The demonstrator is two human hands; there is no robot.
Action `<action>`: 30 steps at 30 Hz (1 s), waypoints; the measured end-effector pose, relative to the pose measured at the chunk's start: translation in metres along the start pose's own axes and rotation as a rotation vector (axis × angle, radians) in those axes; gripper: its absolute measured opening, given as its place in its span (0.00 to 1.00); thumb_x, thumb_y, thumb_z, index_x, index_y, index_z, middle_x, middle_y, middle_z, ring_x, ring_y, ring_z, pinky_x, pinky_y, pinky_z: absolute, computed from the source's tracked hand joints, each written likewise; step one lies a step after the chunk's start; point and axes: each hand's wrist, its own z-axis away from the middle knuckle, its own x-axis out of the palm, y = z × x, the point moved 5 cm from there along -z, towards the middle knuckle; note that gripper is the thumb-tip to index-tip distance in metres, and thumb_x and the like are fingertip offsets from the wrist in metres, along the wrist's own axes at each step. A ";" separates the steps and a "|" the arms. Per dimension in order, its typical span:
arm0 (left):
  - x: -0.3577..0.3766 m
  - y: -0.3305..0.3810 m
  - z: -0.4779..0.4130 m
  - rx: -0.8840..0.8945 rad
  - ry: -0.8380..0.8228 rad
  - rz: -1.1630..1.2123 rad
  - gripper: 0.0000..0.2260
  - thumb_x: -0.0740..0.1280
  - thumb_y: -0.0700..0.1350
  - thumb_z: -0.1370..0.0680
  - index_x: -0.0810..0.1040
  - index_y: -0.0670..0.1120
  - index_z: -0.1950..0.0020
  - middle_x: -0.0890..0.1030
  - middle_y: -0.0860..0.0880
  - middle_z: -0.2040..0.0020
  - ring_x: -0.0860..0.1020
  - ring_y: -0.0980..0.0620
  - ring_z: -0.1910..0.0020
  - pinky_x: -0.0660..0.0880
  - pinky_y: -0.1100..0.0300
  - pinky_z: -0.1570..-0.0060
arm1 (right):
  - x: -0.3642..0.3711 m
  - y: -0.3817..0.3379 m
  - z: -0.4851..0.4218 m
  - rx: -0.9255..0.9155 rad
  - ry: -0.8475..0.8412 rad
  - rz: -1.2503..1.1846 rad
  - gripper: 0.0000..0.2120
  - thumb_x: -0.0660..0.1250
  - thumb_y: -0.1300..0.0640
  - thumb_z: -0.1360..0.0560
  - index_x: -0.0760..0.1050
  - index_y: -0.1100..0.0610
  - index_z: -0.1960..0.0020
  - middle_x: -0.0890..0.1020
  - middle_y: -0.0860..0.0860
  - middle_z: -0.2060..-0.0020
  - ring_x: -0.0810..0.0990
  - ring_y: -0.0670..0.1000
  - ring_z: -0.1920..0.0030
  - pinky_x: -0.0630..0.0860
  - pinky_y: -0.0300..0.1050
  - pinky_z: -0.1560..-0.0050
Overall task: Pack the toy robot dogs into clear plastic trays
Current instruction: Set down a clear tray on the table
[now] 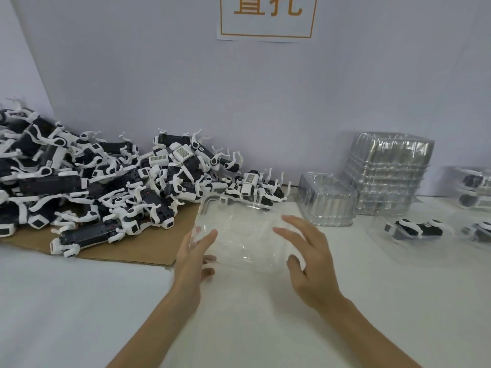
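On my feed the clear plastic tray point(239, 235) sits in the middle of the view, between the 2 hands, just in front of the nearest dogs of the heap. The left hand point(194, 258) pinches its left edge: the thumb lies on top and the fingers show through the plastic from beneath. The right hand point(308, 258) is spread wide, its fingers nearly straight and lying over the tray's right end, the thumb by the near edge.

The toy robot dogs point(106, 181), black and white, lie in a loose heap at the left, against the wall, mostly on a cardboard sheet point(127, 251) spread on the white table point(79, 301). Several lie belly up with their legs in the air.

At the back right a stack of empty trays point(385, 176) stands against the wall, with a low tray pile point(326, 200) just to its left. Farther right, a packed tray point(414, 229) lies flat with a dog inside, and more filled trays point(475, 189) are cut off by the frame edge.

On the wall above hangs a paper sign point(265, 17) with orange characters, partly cropped
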 end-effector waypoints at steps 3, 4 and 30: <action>0.002 -0.004 0.002 -0.033 -0.022 -0.022 0.27 0.74 0.57 0.28 0.75 0.50 0.33 0.80 0.50 0.46 0.74 0.54 0.69 0.69 0.60 0.74 | -0.012 0.015 -0.004 0.158 0.073 -0.192 0.23 0.62 0.59 0.29 0.78 0.54 0.35 0.77 0.48 0.33 0.73 0.49 0.30 0.67 0.46 0.31; 0.002 -0.005 0.003 -0.044 -0.030 -0.028 0.26 0.74 0.58 0.29 0.75 0.49 0.34 0.80 0.49 0.46 0.74 0.55 0.72 0.67 0.61 0.76 | -0.013 0.024 -0.004 0.250 0.102 -0.314 0.21 0.63 0.60 0.28 0.79 0.54 0.36 0.79 0.49 0.36 0.77 0.50 0.34 0.70 0.48 0.35; 0.004 0.003 -0.003 -0.023 -0.064 -0.151 0.16 0.62 0.60 0.19 0.81 0.51 0.40 0.81 0.49 0.40 0.81 0.49 0.43 0.79 0.51 0.48 | 0.010 0.076 0.011 1.016 -0.045 -0.734 0.07 0.69 0.57 0.22 0.82 0.52 0.45 0.83 0.54 0.49 0.83 0.52 0.46 0.79 0.45 0.51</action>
